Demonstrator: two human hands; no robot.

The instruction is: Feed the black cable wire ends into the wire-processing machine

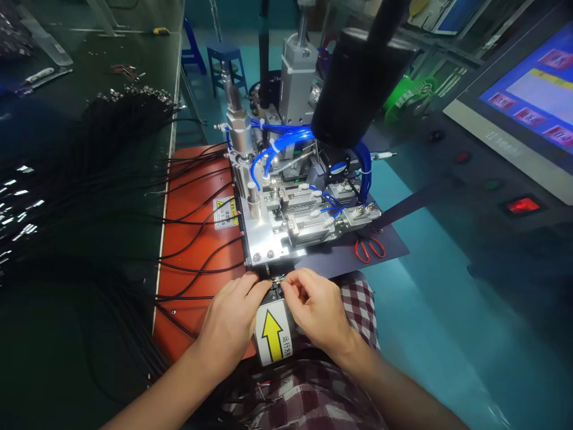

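My left hand [233, 313] and my right hand [317, 307] meet at a small bundle of fine wire ends [278, 279], my thumbs and forefingers gathered round it from both sides; my own fingers cover so much that I cannot tell whether either pinch is fully closed on it. The bundle sits at the far end of the black guide block [274, 296], just beyond the label with the yellow arrow [272, 334] and near the front edge of the machine's metal plate [262, 239]. I judge the strands almost weightless, thin and easily bent or splayed, so I would hold close behind the tips with light fingertip pressure, keeping them level. The black cables [208, 270] across the orange-red board [188, 246] to my left look springier, their sheaths smooth and perhaps a little slippery. Farther out, red-handled scissors [368, 251] lie on the dark sheet [333, 263] at my right.
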